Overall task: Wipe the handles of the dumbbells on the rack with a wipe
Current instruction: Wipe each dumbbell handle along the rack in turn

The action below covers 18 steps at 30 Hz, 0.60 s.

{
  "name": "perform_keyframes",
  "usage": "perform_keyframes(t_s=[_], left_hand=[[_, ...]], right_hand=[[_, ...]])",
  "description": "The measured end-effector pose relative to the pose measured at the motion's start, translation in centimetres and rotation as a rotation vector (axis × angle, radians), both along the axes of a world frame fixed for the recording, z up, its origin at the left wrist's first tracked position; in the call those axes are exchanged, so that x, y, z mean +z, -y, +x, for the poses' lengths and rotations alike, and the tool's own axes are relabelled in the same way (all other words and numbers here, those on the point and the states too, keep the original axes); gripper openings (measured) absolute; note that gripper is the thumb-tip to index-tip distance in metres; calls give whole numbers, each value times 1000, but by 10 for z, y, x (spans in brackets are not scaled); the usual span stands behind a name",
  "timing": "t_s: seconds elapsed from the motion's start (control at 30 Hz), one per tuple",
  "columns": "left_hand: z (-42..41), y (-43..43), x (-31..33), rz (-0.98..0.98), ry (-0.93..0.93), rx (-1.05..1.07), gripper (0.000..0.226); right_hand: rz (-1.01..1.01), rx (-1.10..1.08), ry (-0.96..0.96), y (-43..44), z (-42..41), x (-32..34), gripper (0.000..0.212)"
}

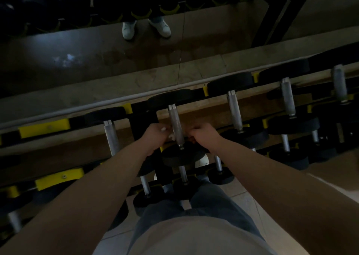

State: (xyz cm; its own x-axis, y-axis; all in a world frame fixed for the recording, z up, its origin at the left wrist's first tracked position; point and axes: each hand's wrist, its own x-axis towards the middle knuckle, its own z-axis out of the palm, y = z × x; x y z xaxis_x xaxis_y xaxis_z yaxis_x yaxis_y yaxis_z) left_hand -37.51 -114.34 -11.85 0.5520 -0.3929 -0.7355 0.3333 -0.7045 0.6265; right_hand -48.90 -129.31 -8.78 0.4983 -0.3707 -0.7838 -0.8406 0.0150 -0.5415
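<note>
Rack (pixel 44 127); curled hands (pixel 155 133), wipe (pixel 171 137) at handle (pixel 174 118)

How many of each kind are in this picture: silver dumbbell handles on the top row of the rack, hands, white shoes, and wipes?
Top-row dumbbell handles: 5
Hands: 2
White shoes: 2
Wipe: 1
Total: 10

Matt black dumbbell heads (pixel 171 97), dull grey metal handles (pixel 175 124), glossy yellow rack brackets (pixel 44 127).
</note>
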Motion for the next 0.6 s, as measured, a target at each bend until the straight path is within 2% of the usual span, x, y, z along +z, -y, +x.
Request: perform_keyframes(t_s=[0.1, 0.27, 0.37, 0.5, 0.6], left_hand=[[8, 8, 9, -53, 53, 85, 17], [-9, 2, 17, -53, 126, 94, 18], [-20, -5, 21, -51, 185, -4, 19], [-27, -15, 17, 57, 156, -273, 24], [-23, -18, 23, 61, 69, -198, 19]], right_hand=[[-15, 27, 4, -2, 1, 1, 16], [-34, 37, 9, -7, 3, 3, 17], [-64, 68, 22, -11, 3, 7, 15], [-111, 119, 15, -16, 5, 14, 18], [-148, 124, 19, -19, 5, 18, 19]])
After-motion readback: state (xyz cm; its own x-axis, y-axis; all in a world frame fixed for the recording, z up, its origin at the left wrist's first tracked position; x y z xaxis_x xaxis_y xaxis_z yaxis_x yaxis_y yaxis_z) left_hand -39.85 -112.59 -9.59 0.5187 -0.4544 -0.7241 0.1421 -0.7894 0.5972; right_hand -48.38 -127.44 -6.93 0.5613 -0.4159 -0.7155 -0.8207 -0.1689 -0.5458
